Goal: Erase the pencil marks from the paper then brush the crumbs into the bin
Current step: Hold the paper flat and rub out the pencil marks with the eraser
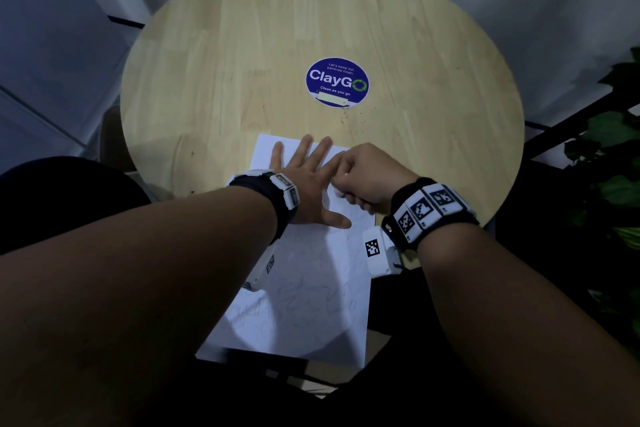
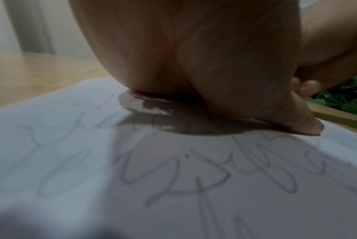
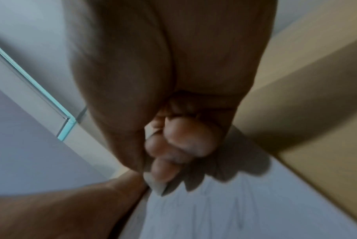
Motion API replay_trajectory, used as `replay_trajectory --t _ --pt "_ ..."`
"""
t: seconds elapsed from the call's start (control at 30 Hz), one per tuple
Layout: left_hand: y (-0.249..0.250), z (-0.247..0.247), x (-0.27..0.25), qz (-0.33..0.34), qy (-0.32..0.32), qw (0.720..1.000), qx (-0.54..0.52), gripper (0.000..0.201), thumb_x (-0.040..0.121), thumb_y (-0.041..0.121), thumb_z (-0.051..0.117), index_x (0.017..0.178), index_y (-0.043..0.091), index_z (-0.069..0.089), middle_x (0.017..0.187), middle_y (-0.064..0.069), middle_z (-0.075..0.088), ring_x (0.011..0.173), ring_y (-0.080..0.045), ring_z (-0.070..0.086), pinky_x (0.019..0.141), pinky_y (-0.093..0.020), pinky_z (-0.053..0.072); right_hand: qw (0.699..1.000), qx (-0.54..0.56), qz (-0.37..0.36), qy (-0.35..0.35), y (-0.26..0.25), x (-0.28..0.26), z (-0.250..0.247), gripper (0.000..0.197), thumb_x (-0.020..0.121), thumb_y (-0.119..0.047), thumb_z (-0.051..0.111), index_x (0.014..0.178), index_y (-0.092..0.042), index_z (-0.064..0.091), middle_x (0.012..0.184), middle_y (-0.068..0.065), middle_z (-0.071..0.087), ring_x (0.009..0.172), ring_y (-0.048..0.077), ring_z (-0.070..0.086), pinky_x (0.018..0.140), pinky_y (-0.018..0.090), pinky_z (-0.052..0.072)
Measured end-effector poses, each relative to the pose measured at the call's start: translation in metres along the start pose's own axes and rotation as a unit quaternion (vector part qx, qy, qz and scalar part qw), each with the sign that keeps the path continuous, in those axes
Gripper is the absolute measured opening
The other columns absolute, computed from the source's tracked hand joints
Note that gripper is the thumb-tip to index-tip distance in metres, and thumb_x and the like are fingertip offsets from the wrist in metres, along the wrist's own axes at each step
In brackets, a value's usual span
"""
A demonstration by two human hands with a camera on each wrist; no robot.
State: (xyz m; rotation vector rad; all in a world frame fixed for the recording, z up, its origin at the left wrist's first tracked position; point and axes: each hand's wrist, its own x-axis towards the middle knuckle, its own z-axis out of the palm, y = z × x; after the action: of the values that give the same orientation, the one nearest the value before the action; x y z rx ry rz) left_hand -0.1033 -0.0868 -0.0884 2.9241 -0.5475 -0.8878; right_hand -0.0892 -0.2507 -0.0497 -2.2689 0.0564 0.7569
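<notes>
A white sheet of paper (image 1: 311, 305) with faint pencil scribbles (image 2: 193, 177) lies on the round wooden table (image 1: 311, 28) and hangs over its near edge. My left hand (image 1: 304, 177) rests flat on the paper's upper part, fingers spread and straight; the left wrist view shows its palm (image 2: 193, 64) pressed down. Just to its right, my right hand (image 1: 367, 173) is curled into a tight pinch over the paper. Under its fingertips (image 3: 173, 145) in the right wrist view pokes a small pale eraser (image 3: 155, 186), mostly hidden and blurred, against the paper (image 3: 234, 210).
A blue round "ClayGo" sticker (image 1: 337, 81) sits mid-table, with a few dark specks (image 1: 346, 118) just in front of it. A leafy plant (image 1: 616, 149) stands at the right. A dark chair (image 1: 69, 191) is at the left. No bin is clearly visible.
</notes>
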Motion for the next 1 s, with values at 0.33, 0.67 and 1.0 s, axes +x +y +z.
replay_trajectory --t 0.33,0.67,1.0 --pt "-0.001 0.000 0.000 -0.003 -0.001 1.000 0.004 0.131 0.068 0.104 0.044 0.161 0.041 -0.026 0.169 0.006 -0.036 0.155 -0.028 -0.035 0.120 -0.071 -0.014 1.000 0.005 -0.006 -0.007 0.000 0.002 0.003 0.016 0.085 -0.005 0.057 0.080 -0.002 0.072 0.070 0.023 0.072 0.051 0.027 0.055 0.050 0.036 0.048" --pt "-0.002 0.000 -0.001 0.006 -0.004 1.000 0.000 0.134 0.068 0.105 0.043 0.162 0.037 -0.025 0.170 0.006 -0.035 0.156 -0.028 -0.033 0.121 -0.071 -0.013 0.963 0.222 0.013 0.153 0.021 0.016 -0.017 0.014 0.098 -0.016 0.066 0.088 -0.007 0.068 0.069 0.014 0.068 0.053 0.026 0.056 0.054 0.037 0.051" --pt "-0.058 -0.037 -0.034 -0.009 0.047 0.998 -0.044 0.124 0.080 0.083 0.065 0.169 0.024 0.002 0.176 0.005 -0.016 0.159 -0.027 -0.025 0.125 -0.065 -0.007 0.971 0.238 0.018 0.033 0.013 0.011 -0.008 0.018 0.113 -0.016 0.051 0.099 -0.007 0.057 0.083 0.023 0.065 0.059 0.028 0.061 0.059 0.038 0.056"
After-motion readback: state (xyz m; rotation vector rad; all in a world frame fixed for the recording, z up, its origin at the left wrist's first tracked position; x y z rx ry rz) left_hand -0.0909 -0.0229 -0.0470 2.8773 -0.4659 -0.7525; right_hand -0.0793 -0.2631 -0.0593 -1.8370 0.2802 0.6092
